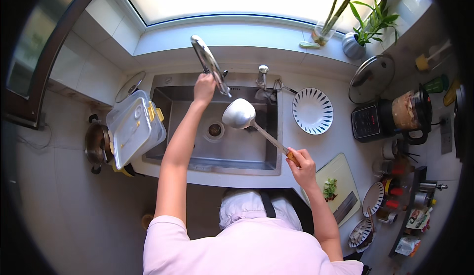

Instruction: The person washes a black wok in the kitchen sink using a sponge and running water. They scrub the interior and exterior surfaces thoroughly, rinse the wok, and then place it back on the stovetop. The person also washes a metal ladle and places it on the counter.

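My right hand (pixel 304 167) grips the wooden handle end of a large metal ladle (pixel 239 114), whose bowl hangs over the stainless steel sink (pixel 237 152). Beyond the bowl, my left hand (pixel 204 88) reaches to the base of the chrome faucet (pixel 209 62); its fingers are partly hidden behind the spout, so their hold is unclear. The spout's tip is above and slightly left of the ladle bowl. A round drain (pixel 214 130) shows in the sink floor. A soap dispenser (pixel 263 75) stands at the sink's back right.
Plastic containers with yellow clips (pixel 133 138) stand left of the sink. At right are a patterned white plate (pixel 313 111), a cutting board (pixel 346 167) with chopped greens and a cleaver (pixel 345 207), a blender (pixel 392 115), a glass lid (pixel 372 78) and seasoning jars. Plants line the windowsill (pixel 222 36).
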Demonstrator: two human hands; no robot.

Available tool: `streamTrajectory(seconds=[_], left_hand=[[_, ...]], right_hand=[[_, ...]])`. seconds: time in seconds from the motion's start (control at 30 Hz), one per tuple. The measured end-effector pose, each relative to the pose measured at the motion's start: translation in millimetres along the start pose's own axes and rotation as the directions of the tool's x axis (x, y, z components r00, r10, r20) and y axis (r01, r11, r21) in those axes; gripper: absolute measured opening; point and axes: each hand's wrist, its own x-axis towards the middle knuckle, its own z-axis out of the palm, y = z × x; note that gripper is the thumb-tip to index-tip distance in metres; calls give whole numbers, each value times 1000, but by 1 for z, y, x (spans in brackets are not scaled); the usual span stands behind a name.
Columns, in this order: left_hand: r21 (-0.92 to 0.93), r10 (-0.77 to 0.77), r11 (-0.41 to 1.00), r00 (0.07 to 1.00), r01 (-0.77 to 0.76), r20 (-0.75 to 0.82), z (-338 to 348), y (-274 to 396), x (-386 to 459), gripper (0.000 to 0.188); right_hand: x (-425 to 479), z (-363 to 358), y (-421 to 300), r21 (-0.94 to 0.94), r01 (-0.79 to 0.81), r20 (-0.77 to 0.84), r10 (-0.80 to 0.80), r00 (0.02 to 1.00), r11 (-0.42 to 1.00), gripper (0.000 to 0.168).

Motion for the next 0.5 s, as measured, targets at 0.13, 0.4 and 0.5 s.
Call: streamTrajectory(seconds=[0.13, 0.4, 0.5], left_hand=[[-91, 91, 992, 993, -85, 70, 33, -4, 22, 22], [-160, 159, 976, 986, -150, 41, 18, 18, 13, 16], [-104, 211, 973, 976, -204, 58, 19, 11, 14, 17]], right_hand=[[16, 17, -9, -74, 34, 13, -33, 999, 997, 36], [21, 39, -24, -79, -16, 13, 17, 1000, 997, 37], [24, 47, -28, -85, -19, 17, 20, 1000, 996, 37]])
